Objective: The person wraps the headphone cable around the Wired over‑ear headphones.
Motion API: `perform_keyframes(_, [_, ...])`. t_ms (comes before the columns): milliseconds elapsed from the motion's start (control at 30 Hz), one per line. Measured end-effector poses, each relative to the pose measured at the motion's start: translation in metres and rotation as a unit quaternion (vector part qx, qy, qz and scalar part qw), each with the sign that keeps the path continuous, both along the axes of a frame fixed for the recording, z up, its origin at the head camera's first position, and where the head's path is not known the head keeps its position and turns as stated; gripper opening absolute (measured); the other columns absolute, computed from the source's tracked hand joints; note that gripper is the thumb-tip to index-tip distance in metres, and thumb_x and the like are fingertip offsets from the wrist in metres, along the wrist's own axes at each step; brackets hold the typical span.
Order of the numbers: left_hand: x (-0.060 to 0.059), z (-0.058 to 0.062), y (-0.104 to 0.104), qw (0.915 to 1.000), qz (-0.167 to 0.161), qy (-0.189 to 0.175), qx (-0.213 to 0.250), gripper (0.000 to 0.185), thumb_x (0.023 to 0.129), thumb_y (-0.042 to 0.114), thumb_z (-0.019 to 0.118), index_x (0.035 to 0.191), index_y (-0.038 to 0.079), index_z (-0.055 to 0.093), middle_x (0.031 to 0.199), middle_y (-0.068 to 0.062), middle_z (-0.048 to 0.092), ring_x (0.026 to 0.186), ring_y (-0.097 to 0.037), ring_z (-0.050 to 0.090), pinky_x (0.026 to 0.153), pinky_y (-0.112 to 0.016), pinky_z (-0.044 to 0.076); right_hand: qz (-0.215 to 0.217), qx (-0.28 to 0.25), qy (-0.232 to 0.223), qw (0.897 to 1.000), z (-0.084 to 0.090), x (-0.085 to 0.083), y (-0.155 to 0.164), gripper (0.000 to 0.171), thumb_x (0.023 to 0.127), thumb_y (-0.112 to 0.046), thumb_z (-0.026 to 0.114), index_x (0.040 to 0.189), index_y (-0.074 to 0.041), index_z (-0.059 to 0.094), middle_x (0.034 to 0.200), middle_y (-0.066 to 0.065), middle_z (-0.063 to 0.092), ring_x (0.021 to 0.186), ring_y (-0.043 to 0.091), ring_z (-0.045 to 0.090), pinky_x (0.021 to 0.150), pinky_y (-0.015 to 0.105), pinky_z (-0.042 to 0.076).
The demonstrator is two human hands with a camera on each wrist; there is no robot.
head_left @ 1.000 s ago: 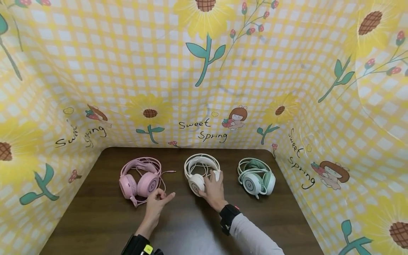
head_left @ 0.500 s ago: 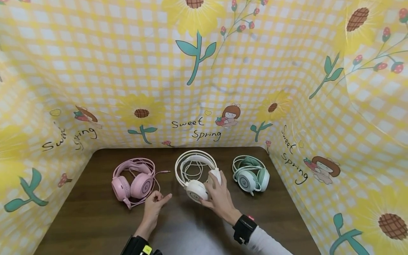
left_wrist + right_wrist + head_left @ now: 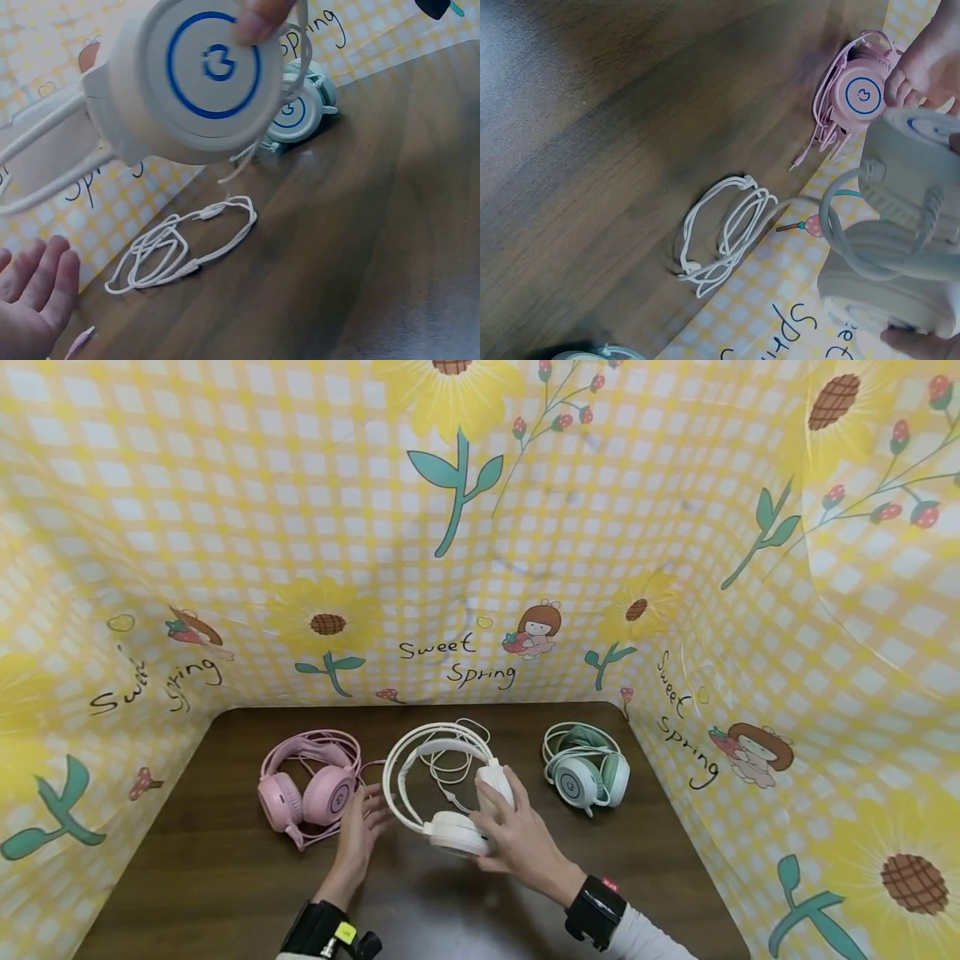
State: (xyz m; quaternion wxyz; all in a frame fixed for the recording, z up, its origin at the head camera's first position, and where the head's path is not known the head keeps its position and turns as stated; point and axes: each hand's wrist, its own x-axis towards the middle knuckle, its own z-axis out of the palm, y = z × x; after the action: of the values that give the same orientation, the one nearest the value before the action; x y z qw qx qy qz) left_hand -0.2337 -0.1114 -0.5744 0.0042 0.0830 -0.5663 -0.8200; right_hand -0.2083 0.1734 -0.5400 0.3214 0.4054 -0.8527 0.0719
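Note:
My right hand (image 3: 525, 847) grips the white headphones (image 3: 456, 833) by the ear cups and holds them tilted above the table. In the left wrist view one ear cup (image 3: 176, 82) is close up, with a fingertip of that hand on its face. The headphones' white cable (image 3: 727, 232) lies loosely coiled on the tabletop. My left hand (image 3: 360, 835) has its fingers extended and holds nothing. It is between the pink headphones (image 3: 327, 795) and the white headband, just left of the headband. In the left wrist view my left hand (image 3: 37, 300) shows open fingers.
Green headphones (image 3: 587, 781) with their cable wound round them rest at the table's right. The brown wooden table (image 3: 187, 877) is enclosed by a yellow checked cloth (image 3: 352, 527) at the back and sides. A pink plug (image 3: 82, 341) lies beside my left hand.
My right hand has raised the white headphones off the table and tilted them, leaving the cable coil behind. My left hand's curled fingers have straightened out toward the headband.

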Motion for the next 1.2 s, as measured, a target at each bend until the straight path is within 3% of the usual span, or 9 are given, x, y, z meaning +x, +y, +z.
perform_keyframes(133, [-0.002,0.006,-0.002,0.9996,-0.028,0.005,-0.003,0.058,0.107,0.042,0.026,0.136,-0.007,0.039,0.109,-0.018,0.067,0.083,-0.019,0.070,0.080,-0.036,0.057,0.042,0.044,-0.008,0.998,0.003,0.001,0.003,0.059,0.068,-0.053,0.081,0.114,-0.019,0.066,0.150,0.016,0.040,0.136,0.056,0.027,0.097,0.050,0.049])
perform_keyframes(300, [0.000,0.009,-0.007,0.9955,-0.074,0.032,0.050,0.048,0.106,0.045,0.030,0.115,0.001,0.047,0.095,-0.020,0.071,0.077,-0.029,0.073,0.072,-0.049,0.058,0.093,0.081,-0.043,0.991,0.006,0.007,0.006,0.058,0.070,-0.050,0.080,0.118,-0.022,0.064,0.155,0.012,0.034,0.138,0.056,0.022,0.102,0.051,0.045])
perform_keyframes(433, [0.003,0.012,-0.012,0.9933,-0.090,-0.025,0.068,0.044,0.103,0.048,0.036,0.094,0.007,0.050,0.086,-0.018,0.072,0.070,-0.028,0.072,0.066,-0.045,0.060,0.108,0.109,-0.041,0.987,0.009,0.011,0.008,0.058,0.070,-0.049,0.082,0.119,-0.025,0.065,0.156,0.010,0.033,0.139,0.054,0.022,0.107,0.049,0.039])
perform_keyframes(567, [0.003,0.016,-0.016,0.9888,-0.095,-0.098,0.060,0.048,0.100,0.053,0.042,0.090,0.007,0.050,0.073,-0.014,0.067,0.059,-0.024,0.067,0.062,-0.041,0.059,0.121,0.127,-0.059,0.983,0.011,0.014,0.011,0.061,0.066,-0.043,0.087,0.120,-0.026,0.065,0.158,0.007,0.029,0.142,0.051,0.018,0.114,0.049,0.028])
perform_keyframes(667, [0.003,0.017,-0.016,0.9857,-0.117,-0.115,0.036,0.048,0.099,0.055,0.046,0.096,0.008,0.049,0.065,-0.009,0.057,0.054,-0.019,0.059,0.056,-0.034,0.055,0.117,0.116,-0.098,0.982,0.013,0.014,0.013,0.063,0.063,-0.035,0.089,0.121,-0.026,0.066,0.160,0.009,0.023,0.143,0.050,0.013,0.112,0.050,0.032])
perform_keyframes(800, [0.006,0.018,-0.013,0.9867,-0.132,-0.094,0.016,0.042,0.099,0.048,0.052,0.098,0.007,0.045,0.063,-0.005,0.046,0.050,-0.015,0.047,0.050,-0.028,0.046,0.092,0.089,-0.138,0.982,0.014,0.013,0.014,0.062,0.059,-0.024,0.086,0.119,-0.026,0.068,0.161,0.017,0.013,0.144,0.049,0.010,0.105,0.051,0.041])
perform_keyframes(933, [0.008,0.017,-0.008,0.9911,-0.117,-0.061,-0.017,0.033,0.097,0.034,0.063,0.095,0.005,0.047,0.062,-0.002,0.041,0.049,-0.013,0.043,0.049,-0.025,0.042,0.077,0.077,-0.162,0.981,0.016,0.010,0.015,0.061,0.058,-0.020,0.084,0.117,-0.026,0.069,0.160,0.024,0.006,0.146,0.043,0.011,0.102,0.050,0.044])
perform_keyframes(1067, [0.010,0.015,-0.007,0.9897,-0.100,-0.047,-0.091,0.031,0.090,0.025,0.073,0.101,0.000,0.059,0.077,-0.002,0.049,0.058,-0.013,0.047,0.054,-0.025,0.045,0.074,0.073,-0.173,0.979,0.018,0.009,0.015,0.058,0.059,-0.020,0.084,0.115,-0.025,0.070,0.159,0.028,0.008,0.147,0.038,0.011,0.100,0.048,0.046])
perform_keyframes(1200, [0.013,0.015,-0.006,0.9856,-0.086,-0.051,-0.136,0.028,0.083,0.023,0.079,0.086,0.005,0.059,0.077,0.000,0.049,0.058,-0.013,0.047,0.054,-0.025,0.046,0.073,0.074,-0.171,0.980,0.021,0.009,0.015,0.057,0.058,-0.020,0.085,0.113,-0.025,0.071,0.158,0.029,0.013,0.147,0.038,0.013,0.100,0.047,0.046])
